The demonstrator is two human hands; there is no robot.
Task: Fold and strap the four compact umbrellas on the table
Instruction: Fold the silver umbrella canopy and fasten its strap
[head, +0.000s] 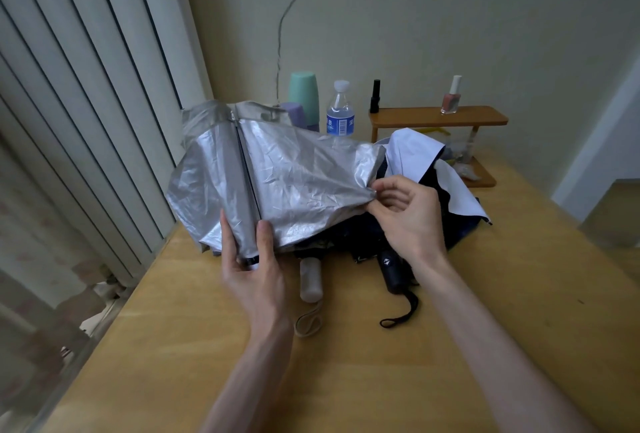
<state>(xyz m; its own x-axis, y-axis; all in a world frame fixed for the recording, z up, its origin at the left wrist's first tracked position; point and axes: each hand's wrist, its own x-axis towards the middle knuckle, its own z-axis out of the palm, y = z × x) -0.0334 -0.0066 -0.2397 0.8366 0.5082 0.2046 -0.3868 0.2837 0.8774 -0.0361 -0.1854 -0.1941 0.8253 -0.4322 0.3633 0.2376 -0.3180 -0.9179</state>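
A silver compact umbrella is held above the wooden table, its crinkled canopy spread loose. My left hand grips its lower end near the handle, thumb on the fabric. My right hand pinches a rib tip at the canopy's right edge. Beneath lie other unfolded umbrellas: one with a pale handle and cord loop, one dark with a black handle and wrist strap, and one with white and navy fabric behind my right hand.
Along the wall stand a mint cup, a water bottle and a small wooden shelf carrying two nail polish bottles. Vertical blinds hang at the left. The table's near half shows bare wood.
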